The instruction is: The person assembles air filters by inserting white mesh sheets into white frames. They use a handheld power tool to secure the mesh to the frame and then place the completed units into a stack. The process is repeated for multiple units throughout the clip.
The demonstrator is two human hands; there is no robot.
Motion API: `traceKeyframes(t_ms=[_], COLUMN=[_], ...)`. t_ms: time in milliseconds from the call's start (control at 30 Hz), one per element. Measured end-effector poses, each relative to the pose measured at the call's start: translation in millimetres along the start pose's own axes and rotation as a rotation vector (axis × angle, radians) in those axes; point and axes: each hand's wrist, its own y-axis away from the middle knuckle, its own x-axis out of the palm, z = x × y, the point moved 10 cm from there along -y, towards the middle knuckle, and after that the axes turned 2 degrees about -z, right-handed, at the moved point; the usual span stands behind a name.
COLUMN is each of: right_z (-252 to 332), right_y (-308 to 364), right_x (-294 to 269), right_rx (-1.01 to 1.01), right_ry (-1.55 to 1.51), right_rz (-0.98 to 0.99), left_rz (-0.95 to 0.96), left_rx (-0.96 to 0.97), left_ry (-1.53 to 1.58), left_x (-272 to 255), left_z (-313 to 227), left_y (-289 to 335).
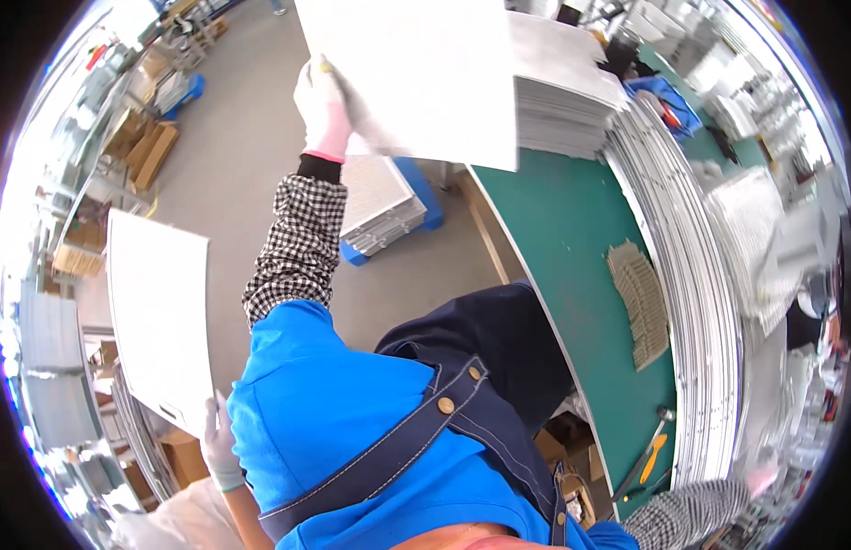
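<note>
Head-camera view, looking down over my own blue shirt and denim apron. My left hand (323,105), in a white glove with a pink cuff and a checked sleeve below it, is raised up and away from my body. Its grip is closed on the left edge of a large white panel (416,73), which hangs in the air over the near corner of the green counter (572,238). The panel sits just beside a tall stack of similar panels (563,101) on that counter.

My right hand (760,477) shows only as a pale blur at the lower right, near a curved stack of metal frames (691,302). I cannot tell how its grip stands.

At the far left, another person's gloved hand (219,440) holds a second white panel (160,312) upright.

My judgement is that this is the carrying step, with one panel moving between the stack and the floor side. With only one hand on it, the next move calls for a firm pinch, a level sheet and clearance from the stack's corner.
</note>
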Motion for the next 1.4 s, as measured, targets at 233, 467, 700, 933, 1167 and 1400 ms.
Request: traceKeyframes(t_ms=[233, 467, 700, 933, 1167, 1400], right_z=[-17.3, 20.0, 33.1, 90.2, 95.0, 84.4], right_y=[39.1, 109.7, 113.1, 89.4, 107.1, 121.0], right_x=[-50.0, -121.7, -164.8, -190.5, -255.1, -318.7], right_rx=[0.371, 0.778, 0.789, 0.746, 0.696, 0.534], right_ry=[-1.605, -1.775, -1.844, -1.796, -1.681, -1.078], right_rz=[-0.140, -0.067, 0.029, 0.024, -0.169, -0.330], left_rz=[-0.419, -0.289, -0.288, -0.471, 0.109, 0.462], left_rx=[-0.277, -0.641, -0.836, -0.272, 0.556, 0.948], left_ry=[-0.527, -1.028, -1.056, -0.866, -0.166, 0.007], left_x=[-220.0, -300.8, -305.9, -216.2, 17.5, 199.4], left_z=[188.0, 308.8, 371.9, 305.6, -41.7, -204.9], left_y=[-3.0, 77.5, 109.2, 124.9, 124.6, 149.9])
